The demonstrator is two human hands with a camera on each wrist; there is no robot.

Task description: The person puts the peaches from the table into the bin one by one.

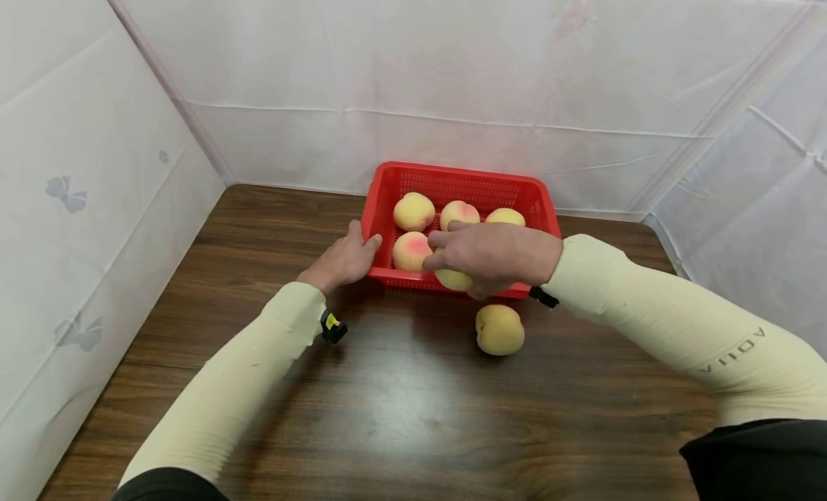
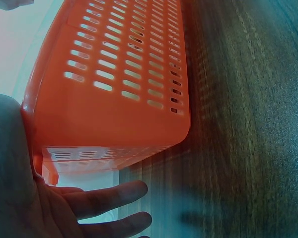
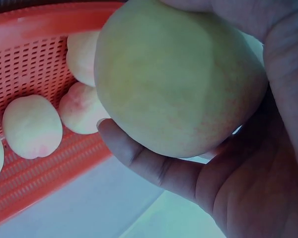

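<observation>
A red plastic basket (image 1: 541, 199) stands at the back of the wooden table with several yellow-pink peaches in it, among them one at the back left (image 1: 413, 212) and one at the front left (image 1: 410, 250). My right hand (image 1: 491, 255) grips a peach (image 1: 452, 278) just above the basket's front rim. In the right wrist view that peach (image 3: 179, 79) fills my curled fingers (image 3: 149, 161), over the basket (image 3: 39, 163). My left hand (image 1: 345, 260) rests against the basket's front left corner, thumb on the rim. Its fingers (image 2: 109, 196) lie straight beside the slotted wall (image 2: 119, 74).
One more peach (image 1: 500, 329) lies on the table (image 1: 400, 415) just in front of the basket, under my right wrist. White sheeting walls in the table on the left, back and right.
</observation>
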